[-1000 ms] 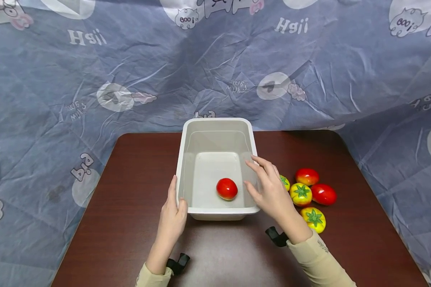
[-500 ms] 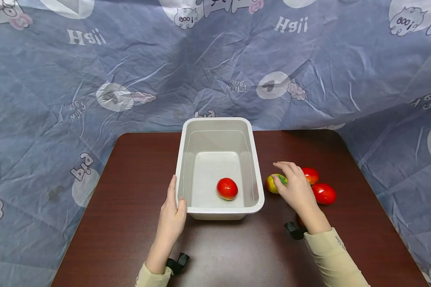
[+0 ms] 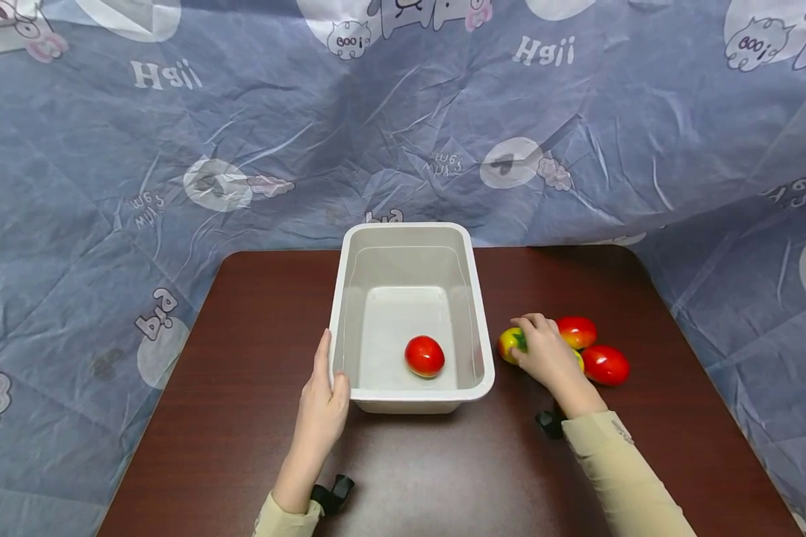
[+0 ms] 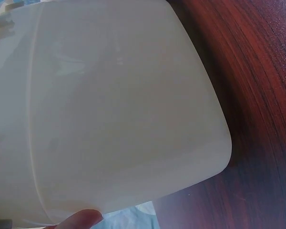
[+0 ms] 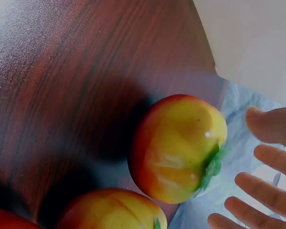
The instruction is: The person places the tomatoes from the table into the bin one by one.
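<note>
Beside the yellow-red fruit (image 5: 174,148), the right fingers (image 5: 267,191) are loosely spread

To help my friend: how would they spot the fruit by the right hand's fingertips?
Find the pale bin on the dark table. Just to its right, by the right hand, sits a yellow-and-red fruit with a green top. Its neighbours all lie farther from the bin.

PLACE: I'd call it a makeshift filming corner; home or lab, I can't tell | BACKDROP: creased blue-grey cartoon-print cloth (image 3: 275,112) hung behind the counter (image 3: 275,313) and along its right | SURFACE: dark wood-grain, rounded far corners | GEAR: black wrist straps (image 3: 333,494)
</note>
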A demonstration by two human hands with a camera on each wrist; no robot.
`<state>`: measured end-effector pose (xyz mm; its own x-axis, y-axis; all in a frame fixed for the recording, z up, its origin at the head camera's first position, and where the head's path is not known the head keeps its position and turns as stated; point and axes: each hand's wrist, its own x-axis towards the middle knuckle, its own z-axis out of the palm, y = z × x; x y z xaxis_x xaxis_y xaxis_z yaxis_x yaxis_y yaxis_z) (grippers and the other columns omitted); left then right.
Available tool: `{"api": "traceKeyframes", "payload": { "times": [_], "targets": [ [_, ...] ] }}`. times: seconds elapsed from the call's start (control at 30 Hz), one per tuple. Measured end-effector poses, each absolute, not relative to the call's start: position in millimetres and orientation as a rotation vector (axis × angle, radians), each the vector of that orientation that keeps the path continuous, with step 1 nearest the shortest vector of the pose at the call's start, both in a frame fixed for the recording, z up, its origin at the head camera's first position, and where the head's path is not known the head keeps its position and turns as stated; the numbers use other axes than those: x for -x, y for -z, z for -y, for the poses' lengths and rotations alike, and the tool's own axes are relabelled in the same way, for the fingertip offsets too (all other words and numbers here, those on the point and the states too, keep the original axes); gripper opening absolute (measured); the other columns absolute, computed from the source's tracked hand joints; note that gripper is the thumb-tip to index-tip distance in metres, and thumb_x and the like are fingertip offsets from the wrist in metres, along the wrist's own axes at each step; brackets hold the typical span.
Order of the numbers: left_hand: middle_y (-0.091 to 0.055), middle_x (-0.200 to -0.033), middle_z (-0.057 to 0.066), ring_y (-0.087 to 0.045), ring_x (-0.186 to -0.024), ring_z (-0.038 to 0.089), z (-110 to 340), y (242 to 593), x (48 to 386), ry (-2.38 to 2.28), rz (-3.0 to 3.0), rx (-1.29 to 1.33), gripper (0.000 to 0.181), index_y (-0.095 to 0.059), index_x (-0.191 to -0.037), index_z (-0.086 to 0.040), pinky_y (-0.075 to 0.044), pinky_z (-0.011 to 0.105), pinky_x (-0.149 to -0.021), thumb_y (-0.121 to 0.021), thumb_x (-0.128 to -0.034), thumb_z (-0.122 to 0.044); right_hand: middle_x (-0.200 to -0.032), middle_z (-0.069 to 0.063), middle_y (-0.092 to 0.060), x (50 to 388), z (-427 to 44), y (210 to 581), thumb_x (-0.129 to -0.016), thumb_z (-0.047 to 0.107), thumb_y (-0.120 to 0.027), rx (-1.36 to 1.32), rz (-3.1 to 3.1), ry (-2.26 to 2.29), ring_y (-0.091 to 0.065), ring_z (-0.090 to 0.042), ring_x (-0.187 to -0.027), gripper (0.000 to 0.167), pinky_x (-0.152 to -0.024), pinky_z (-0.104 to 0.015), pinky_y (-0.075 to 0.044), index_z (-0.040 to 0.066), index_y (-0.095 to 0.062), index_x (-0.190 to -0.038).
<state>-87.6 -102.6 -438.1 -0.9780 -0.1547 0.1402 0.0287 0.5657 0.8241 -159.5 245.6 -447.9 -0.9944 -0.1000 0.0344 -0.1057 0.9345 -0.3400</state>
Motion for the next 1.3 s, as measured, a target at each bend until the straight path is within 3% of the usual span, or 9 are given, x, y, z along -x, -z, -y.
{"api": "traceKeyframes", "payload": {
  "times": [0.63, 1.0, 1.3],
  "targets": [
    [-0.049, -0.147, 0.018, -0.060, -0.119, 0.036, 102, 438, 87, 1.400, 2.603, -0.113, 0.069, -0.026, -0.157, -0.023, -0.048, 0.055, -0.094, -0.044, -0.0917, -0.010, -0.124, -0.032, -0.052, 168, -241, 473, -0.075, 0.009, -0.079, -0.241, 3.103, -0.336, -0.049, -0.051, -0.115, 0.058, -0.082, -0.060, -0.052, -0.005, -0.057, -0.126],
    [-0.051, -0.145, 0.019, -0.061, -0.117, 0.036, 100, 438, 87, 1.399, 2.595, -0.120, 0.068, -0.027, -0.156, -0.023, -0.049, 0.055, -0.093, -0.045, -0.0916, -0.010, -0.118, -0.031, -0.055, 168, -238, 477, -0.072, 0.009, -0.082, -0.256, 3.105, -0.271, -0.054, -0.046, -0.102, 0.059, -0.073, -0.057, -0.054, -0.003, -0.059, -0.124],
    [-0.052, -0.145, 0.019, -0.062, -0.115, 0.036, 101, 437, 88, 1.393, 2.585, -0.116, 0.068, -0.028, -0.156, -0.022, -0.050, 0.055, -0.091, -0.045, -0.0913, -0.009, -0.128, -0.030, -0.052, 168, -230, 457, -0.073, 0.009, -0.082, -0.277, 2.998, -0.343, -0.052, -0.049, -0.113, 0.062, -0.075, -0.060, -0.054, -0.001, -0.057, -0.130]
  ]
}}
